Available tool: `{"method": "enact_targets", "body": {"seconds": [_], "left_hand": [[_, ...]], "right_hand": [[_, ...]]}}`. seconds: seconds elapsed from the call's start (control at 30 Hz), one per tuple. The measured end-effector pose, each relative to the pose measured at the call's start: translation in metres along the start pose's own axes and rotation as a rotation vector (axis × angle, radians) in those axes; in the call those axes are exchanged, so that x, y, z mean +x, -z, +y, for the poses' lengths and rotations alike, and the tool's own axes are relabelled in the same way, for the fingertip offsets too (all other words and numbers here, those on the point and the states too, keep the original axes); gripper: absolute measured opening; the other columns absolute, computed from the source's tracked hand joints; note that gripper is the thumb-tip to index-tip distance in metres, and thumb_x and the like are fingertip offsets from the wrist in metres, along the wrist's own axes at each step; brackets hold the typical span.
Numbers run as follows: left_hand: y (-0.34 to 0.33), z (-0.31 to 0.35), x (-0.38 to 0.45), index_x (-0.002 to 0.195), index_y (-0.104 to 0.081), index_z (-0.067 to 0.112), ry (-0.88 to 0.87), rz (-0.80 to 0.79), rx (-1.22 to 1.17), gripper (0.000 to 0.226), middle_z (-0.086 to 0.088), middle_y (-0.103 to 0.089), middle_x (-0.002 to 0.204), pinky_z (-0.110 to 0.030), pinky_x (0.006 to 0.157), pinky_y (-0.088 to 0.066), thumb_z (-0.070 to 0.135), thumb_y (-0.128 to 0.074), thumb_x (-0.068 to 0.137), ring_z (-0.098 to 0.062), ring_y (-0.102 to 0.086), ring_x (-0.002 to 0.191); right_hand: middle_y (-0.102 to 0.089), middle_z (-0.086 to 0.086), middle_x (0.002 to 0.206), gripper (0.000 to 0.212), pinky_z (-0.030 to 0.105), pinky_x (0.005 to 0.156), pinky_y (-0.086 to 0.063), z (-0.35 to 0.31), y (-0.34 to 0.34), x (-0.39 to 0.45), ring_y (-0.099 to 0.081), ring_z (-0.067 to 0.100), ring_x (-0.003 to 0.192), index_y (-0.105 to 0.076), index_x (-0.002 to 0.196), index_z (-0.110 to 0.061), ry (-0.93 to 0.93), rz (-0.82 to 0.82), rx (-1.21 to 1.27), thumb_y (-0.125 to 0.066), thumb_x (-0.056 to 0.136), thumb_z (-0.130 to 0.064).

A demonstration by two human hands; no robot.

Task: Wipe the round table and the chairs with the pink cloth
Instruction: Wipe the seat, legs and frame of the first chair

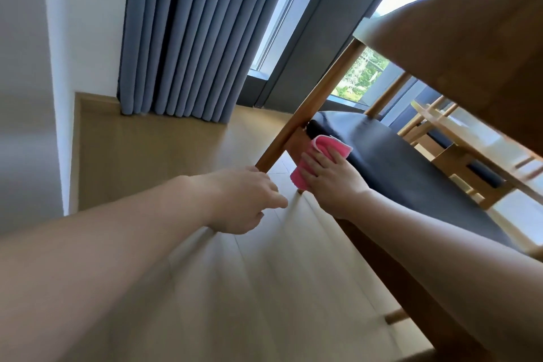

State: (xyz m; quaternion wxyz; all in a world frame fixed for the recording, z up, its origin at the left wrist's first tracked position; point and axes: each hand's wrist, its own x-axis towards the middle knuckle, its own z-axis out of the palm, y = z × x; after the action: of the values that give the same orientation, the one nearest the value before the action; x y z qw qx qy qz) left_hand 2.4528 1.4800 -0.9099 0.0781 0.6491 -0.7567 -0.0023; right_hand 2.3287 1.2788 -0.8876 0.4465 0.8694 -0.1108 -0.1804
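A white wall (26, 67) and blue curtain (188, 35) stood left of the hands, above a pale wood floor (229, 288). The left hand (246, 203) hung loosely curled. Just right, the right hand (332, 182) pressed the pink cloth (323, 150) on the chair (396, 156) seat edge.

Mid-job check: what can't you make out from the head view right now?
- Left hand: fingertips hidden behind its own knuckles; grip on the chair leg unclear.
- Pink cloth: middle hidden under the right hand.
- Chair backrest: blurred, cut off at the right edge.
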Motion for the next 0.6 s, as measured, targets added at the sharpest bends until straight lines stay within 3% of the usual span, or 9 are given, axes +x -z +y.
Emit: {"method": "enact_targets", "body": {"seconds": [0.23,0.37,0.43,0.6], "left_hand": [[-0.010,0.035,0.007,0.145,-0.033,0.030,-0.116,-0.082,0.025,0.047,0.005,-0.045,0.144,-0.032,0.114,-0.028,0.019,-0.040,0.100,-0.016,-0.038,0.133],[-0.021,0.053,0.007,0.145,-0.032,0.029,-0.201,-0.138,0.077,0.046,0.003,-0.046,0.142,-0.033,0.114,-0.029,0.020,-0.039,0.100,-0.017,-0.038,0.132],[-0.026,0.060,0.007,0.144,-0.033,0.030,-0.241,-0.156,0.094,0.045,0.003,-0.048,0.140,-0.034,0.113,-0.031,0.022,-0.040,0.100,-0.017,-0.041,0.129],[-0.030,0.071,0.012,0.145,-0.029,0.032,-0.279,-0.162,0.094,0.046,0.006,-0.044,0.144,-0.033,0.114,-0.029,0.026,-0.038,0.101,-0.015,-0.037,0.133]], "right_hand": [[-0.003,0.011,0.164,0.063,0.054,0.119,0.009,-0.010,-0.016,-0.079,0.004,0.034,0.150,-0.009,0.157,-0.016,0.038,0.016,0.007,-0.036,0.101,-0.025],[-0.011,0.013,0.162,0.064,0.051,0.117,0.017,-0.014,-0.032,-0.133,-0.004,0.035,0.149,-0.019,0.155,-0.014,0.054,0.070,0.047,-0.024,0.092,-0.020],[-0.016,0.013,0.160,0.064,0.050,0.114,0.018,-0.016,-0.040,-0.160,-0.009,0.034,0.149,-0.025,0.154,-0.014,0.067,0.062,0.049,-0.032,0.091,-0.021],[-0.041,0.014,0.149,0.067,0.050,0.115,-0.005,-0.016,-0.054,-0.215,-0.028,0.033,0.142,-0.047,0.142,-0.010,0.089,0.102,0.066,-0.059,0.077,-0.018]]}}
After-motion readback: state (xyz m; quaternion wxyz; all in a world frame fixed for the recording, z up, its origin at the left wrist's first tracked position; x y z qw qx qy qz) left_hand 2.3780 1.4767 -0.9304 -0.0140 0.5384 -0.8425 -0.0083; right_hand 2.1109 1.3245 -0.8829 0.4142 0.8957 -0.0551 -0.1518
